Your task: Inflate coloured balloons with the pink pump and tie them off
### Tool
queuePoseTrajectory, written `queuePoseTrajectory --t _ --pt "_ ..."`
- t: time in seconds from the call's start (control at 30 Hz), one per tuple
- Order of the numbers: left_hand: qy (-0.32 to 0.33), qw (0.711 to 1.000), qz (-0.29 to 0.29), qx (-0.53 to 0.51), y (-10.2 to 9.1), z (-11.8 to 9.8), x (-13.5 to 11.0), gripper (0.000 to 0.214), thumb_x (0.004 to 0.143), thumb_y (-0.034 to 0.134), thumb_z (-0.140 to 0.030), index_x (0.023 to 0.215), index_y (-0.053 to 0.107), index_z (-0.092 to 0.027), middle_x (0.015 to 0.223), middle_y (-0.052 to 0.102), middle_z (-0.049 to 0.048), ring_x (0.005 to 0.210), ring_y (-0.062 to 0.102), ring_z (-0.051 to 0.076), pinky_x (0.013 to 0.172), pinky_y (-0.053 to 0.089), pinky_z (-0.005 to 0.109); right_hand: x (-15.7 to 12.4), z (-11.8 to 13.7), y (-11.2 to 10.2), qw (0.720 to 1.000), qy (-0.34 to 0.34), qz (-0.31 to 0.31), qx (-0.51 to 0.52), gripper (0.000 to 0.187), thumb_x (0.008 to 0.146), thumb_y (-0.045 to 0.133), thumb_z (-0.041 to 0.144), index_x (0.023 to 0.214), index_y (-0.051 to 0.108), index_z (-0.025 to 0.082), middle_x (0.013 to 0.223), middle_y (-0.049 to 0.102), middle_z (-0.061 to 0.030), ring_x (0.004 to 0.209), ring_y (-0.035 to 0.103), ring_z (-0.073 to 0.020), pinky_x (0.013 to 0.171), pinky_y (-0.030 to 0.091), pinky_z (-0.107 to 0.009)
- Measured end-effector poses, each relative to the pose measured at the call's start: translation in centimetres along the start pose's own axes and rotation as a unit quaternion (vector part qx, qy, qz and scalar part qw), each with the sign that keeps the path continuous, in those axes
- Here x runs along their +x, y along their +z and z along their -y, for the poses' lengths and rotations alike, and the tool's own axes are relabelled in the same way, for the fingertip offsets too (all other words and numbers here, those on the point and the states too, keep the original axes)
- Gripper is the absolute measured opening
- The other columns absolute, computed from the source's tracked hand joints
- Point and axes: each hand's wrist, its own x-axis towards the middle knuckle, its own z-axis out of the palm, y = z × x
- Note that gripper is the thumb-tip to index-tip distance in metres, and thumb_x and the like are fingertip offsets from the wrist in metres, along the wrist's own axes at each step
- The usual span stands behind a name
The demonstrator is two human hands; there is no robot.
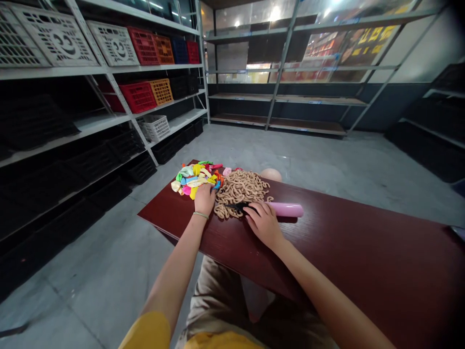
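Observation:
My left hand (pixel 205 199) reaches to the near edge of a pile of limp, many-coloured balloons (pixel 198 175). Its fingers point away from me and are mostly hidden, so their grip does not show; a blue balloon lies by the fingertips. My right hand (pixel 264 222) is curled over the near end of a pink cylinder, seemingly a balloon pump (pixel 286 209), lying on the dark red table (pixel 334 242). Black parts (pixel 238 207) stick out left of its fingers, over a heap of tan, curled, worm-like pieces (pixel 243 186) between my hands.
A pale rounded object (pixel 271 174) shows behind the table's far edge. Shelves with white crates (pixel 112 43), red crates (pixel 138 97) and black bins stand at left. Another shelf rack (pixel 240 97) lines the back wall. A dark flat object (pixel 458 232) lies at the table's right end.

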Motion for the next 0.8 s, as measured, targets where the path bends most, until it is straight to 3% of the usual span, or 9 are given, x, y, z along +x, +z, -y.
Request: queuePoseTrajectory --t 0.13,0.3,0.43,0.5,0.57,0.67,0.8 --pt "-0.033 0.990 -0.018 -0.138 -0.2 -1.8 0.2 0.017 0.087 0.060 -0.035 0.083 0.066 -0.020 0.085 0.065 0.0070 0.085 0.057 0.023 0.087 0.044 0.034 -0.1 -0.4 -0.4 0.999 0.028 -0.022 0.022 0.026 0.096 0.049 0.025 0.115 0.067 0.026 0.114 0.066 -0.0066 0.116 0.053 -0.0245 0.104 0.034 -0.045" --pt "-0.055 0.952 0.075 -0.290 0.6 -5.7 1.3 0.031 0.089 0.057 -0.047 0.076 0.058 -0.019 0.070 0.056 -0.0005 0.069 0.051 0.014 0.072 0.046 0.026 -0.2 -2.1 -1.2 0.995 0.058 -0.073 0.036 0.023 0.096 0.050 0.027 0.113 0.067 0.025 0.111 0.068 -0.0058 0.112 0.055 -0.0234 0.100 0.036 -0.042" --pt "-0.098 0.864 0.180 -0.460 2.9 -9.4 2.4 0.034 0.085 0.062 -0.052 0.083 0.056 -0.018 0.074 0.057 0.0000 0.064 0.054 0.012 0.068 0.050 0.027 -0.2 -4.2 -2.0 0.983 0.123 -0.131 0.039 0.025 0.096 0.048 0.029 0.112 0.066 0.024 0.108 0.069 -0.0060 0.104 0.058 -0.0233 0.095 0.038 -0.040" --pt "-0.130 0.819 0.234 -0.507 4.3 -10.9 2.4 0.035 0.082 0.067 -0.051 0.089 0.058 -0.018 0.074 0.058 0.0002 0.060 0.054 0.012 0.062 0.049 0.026 -0.3 -5.1 -2.5 0.977 0.153 -0.145 0.039 0.026 0.096 0.047 0.030 0.113 0.066 0.024 0.107 0.070 -0.0058 0.102 0.059 -0.0231 0.093 0.038 -0.040" --pt "-0.154 0.792 0.272 -0.525 5.4 -11.8 1.9 0.037 0.079 0.071 -0.050 0.094 0.060 -0.018 0.070 0.056 -0.0013 0.054 0.050 0.010 0.054 0.045 0.023 -0.3 -5.7 -3.0 0.973 0.174 -0.147 0.040 0.028 0.096 0.047 0.032 0.116 0.064 0.023 0.107 0.070 -0.0059 0.103 0.059 -0.0230 0.093 0.038 -0.040" --pt "-0.162 0.781 0.332 -0.504 6.2 -11.9 1.0 0.036 0.080 0.071 -0.049 0.094 0.063 -0.017 0.063 0.052 -0.0032 0.048 0.044 0.007 0.046 0.035 0.020 -0.3 -6.1 -3.6 0.971 0.191 -0.136 0.053 0.030 0.097 0.046 0.033 0.119 0.064 0.024 0.107 0.070 -0.0057 0.105 0.058 -0.0228 0.093 0.038 -0.040" --pt "-0.132 0.803 0.368 -0.450 5.8 -11.2 0.2 0.035 0.081 0.070 -0.050 0.088 0.066 -0.016 0.060 0.050 -0.0030 0.045 0.038 0.006 0.042 0.026 0.019 0.1 -5.7 -4.0 0.975 0.191 -0.086 0.075 0.029 0.099 0.043 0.034 0.115 0.067 0.029 0.112 0.068 -0.0035 0.112 0.055 -0.0223 0.095 0.037 -0.041"
